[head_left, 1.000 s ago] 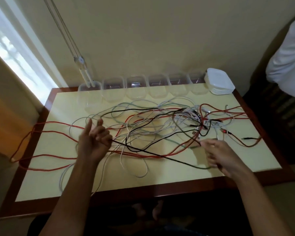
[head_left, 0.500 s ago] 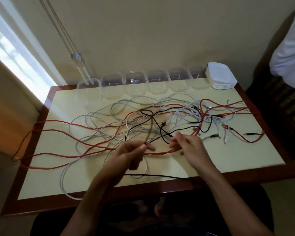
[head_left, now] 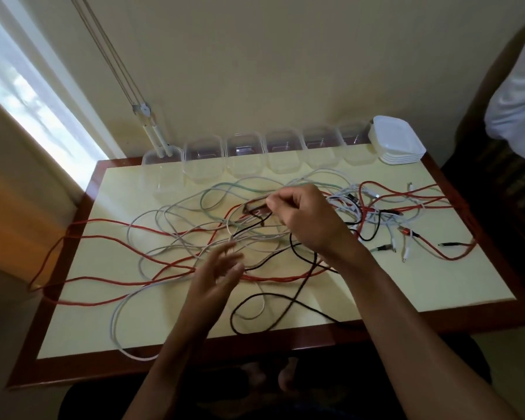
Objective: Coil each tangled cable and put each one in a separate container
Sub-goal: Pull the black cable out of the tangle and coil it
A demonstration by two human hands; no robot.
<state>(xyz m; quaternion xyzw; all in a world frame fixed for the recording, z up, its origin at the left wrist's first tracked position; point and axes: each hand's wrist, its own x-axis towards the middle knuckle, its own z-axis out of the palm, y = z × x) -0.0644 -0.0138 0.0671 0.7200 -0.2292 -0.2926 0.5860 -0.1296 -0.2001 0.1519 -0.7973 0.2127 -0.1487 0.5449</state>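
my right hand (head_left: 308, 219) pinches a small coil of the black cable (head_left: 256, 209) above the tangle, kept raised, i judge, so loops gather free of the others. my left hand (head_left: 217, 272) hovers with fingers spread, holding nothing. the cable's slack trails nearward to the table (head_left: 437, 286) edge; the containers (head_left: 244, 156) line the far side.

Counter (head_left: 455, 277): pale yellow top, reddish-brown wood border. Cream wall (head_left: 270, 56) behind. Bright window (head_left: 28, 95) at left, blind cords (head_left: 115, 68) hanging beside it. White garment (head_left: 519, 95) at right edge. Bare feet (head_left: 270, 374) visible under counter.
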